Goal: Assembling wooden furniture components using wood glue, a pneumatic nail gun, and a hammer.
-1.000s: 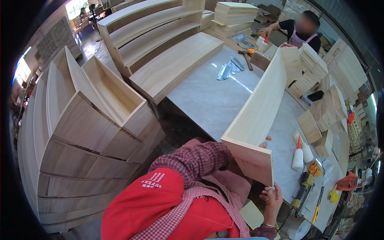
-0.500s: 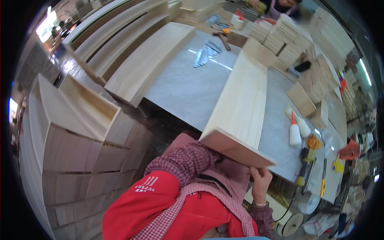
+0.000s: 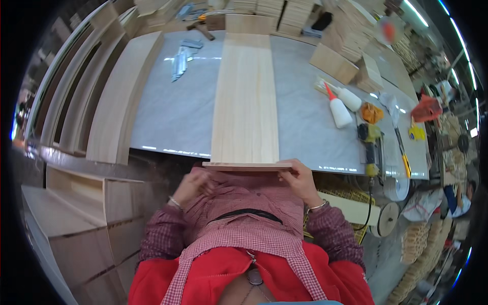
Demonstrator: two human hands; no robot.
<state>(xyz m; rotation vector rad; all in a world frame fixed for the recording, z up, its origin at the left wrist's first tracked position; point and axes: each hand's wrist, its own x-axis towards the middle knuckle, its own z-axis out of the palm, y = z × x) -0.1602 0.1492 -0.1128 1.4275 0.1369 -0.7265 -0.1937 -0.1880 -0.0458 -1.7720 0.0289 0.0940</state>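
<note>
A long pale wooden board (image 3: 246, 96) lies on the table, running away from me, with a short upright board (image 3: 249, 24) at its far end. Across its near end, at the table edge, stands a thin wooden end board (image 3: 244, 166). My right hand (image 3: 299, 180) pinches the right corner of that end board, thumb below and fingers over the top. Just below its left corner is my left hand (image 3: 192, 187), fingers curled and blurred; whether anything is in them I cannot tell.
Glue bottles with a red tip (image 3: 339, 112), a power drill (image 3: 371, 145) and a yellow-handled tool (image 3: 406, 165) lie on the right. Metal strips (image 3: 181, 60) and a hammer (image 3: 202, 30) are at left. Wooden boxes (image 3: 81, 203) are stacked beside me; small boards (image 3: 351, 33) are piled behind.
My view has swung round to face the board squarely. My left hand, hidden behind the end board before, now shows near its left corner. The right hand keeps hold of the right corner.
</note>
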